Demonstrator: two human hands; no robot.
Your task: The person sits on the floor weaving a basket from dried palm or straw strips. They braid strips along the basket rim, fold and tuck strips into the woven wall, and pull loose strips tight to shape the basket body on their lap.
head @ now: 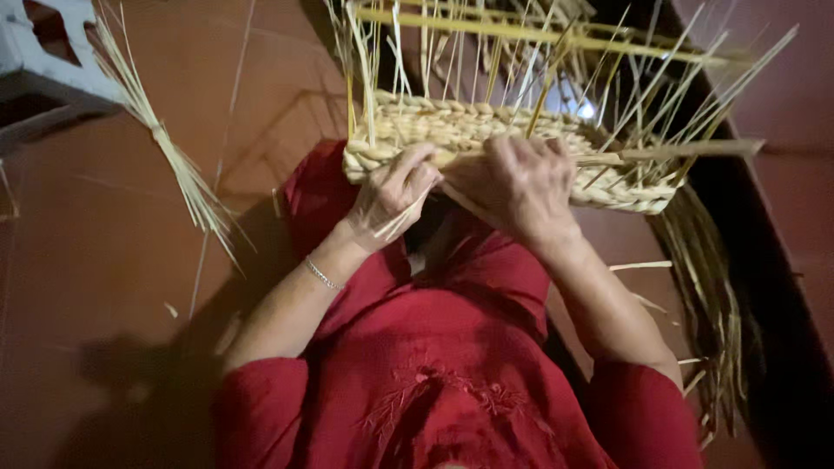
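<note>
A half-woven straw basket (486, 130) rests on my lap, its braided rim facing me and many loose upright stalks sticking out of it. My left hand (395, 191) pinches a pale straw strand at the basket's near left rim; a thin bracelet sits on that wrist. My right hand (512, 182) is closed over the rim at the middle, gripping the weave and a strand. I wear a red garment (434, 365) below the basket.
A bundle of loose straw (169, 148) lies on the reddish floor (104, 260) at the left. Darker dried stalks (712, 295) hang and pile at the right. A white stool-like object (43, 61) stands at the top left.
</note>
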